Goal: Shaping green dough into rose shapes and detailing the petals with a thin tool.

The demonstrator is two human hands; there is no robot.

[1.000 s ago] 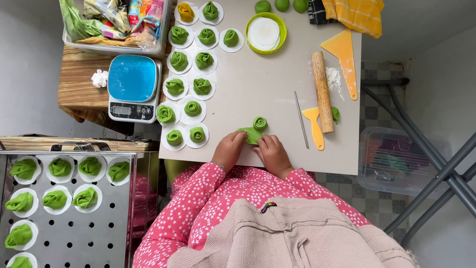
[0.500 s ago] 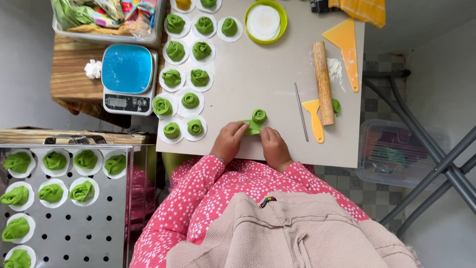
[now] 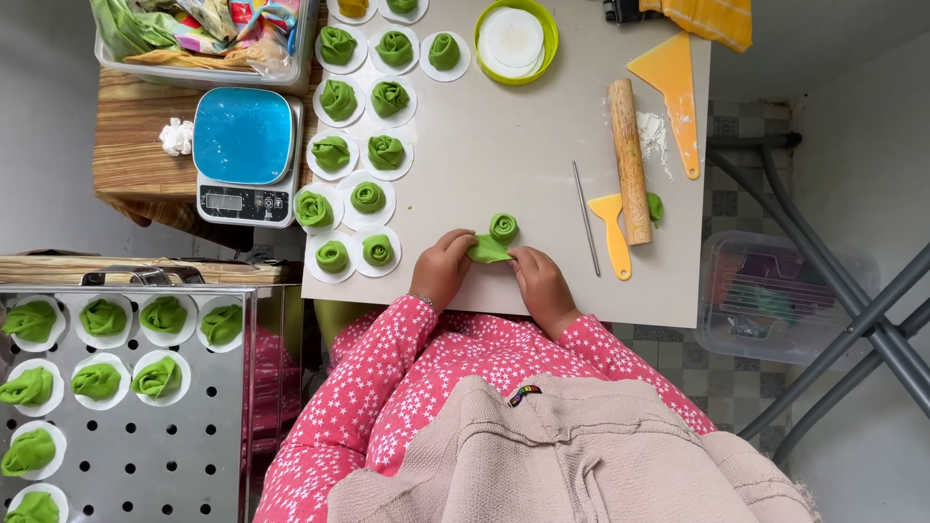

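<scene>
Both my hands rest on the white table (image 3: 504, 145) near its front edge, pinching a strip of green dough (image 3: 490, 250) whose far end is rolled into a rose-like spiral (image 3: 503, 227). My left hand (image 3: 443, 267) grips the strip's left end. My right hand (image 3: 542, 283) grips its right end. Several finished green dough rolls on round white papers (image 3: 368, 196) lie in rows to the left of my hands.
A wooden rolling pin (image 3: 630, 160), yellow scrapers (image 3: 612, 232), a thin metal rod (image 3: 584, 217) and a green bowl of paper rounds (image 3: 516, 39) lie on the table. A blue kitchen scale (image 3: 243, 153) stands at left. A perforated steel tray (image 3: 145, 455) holds more rolls.
The view has drifted slightly; my hands stay on the green dough strip, working it a little closer together. Nothing else has moved.
</scene>
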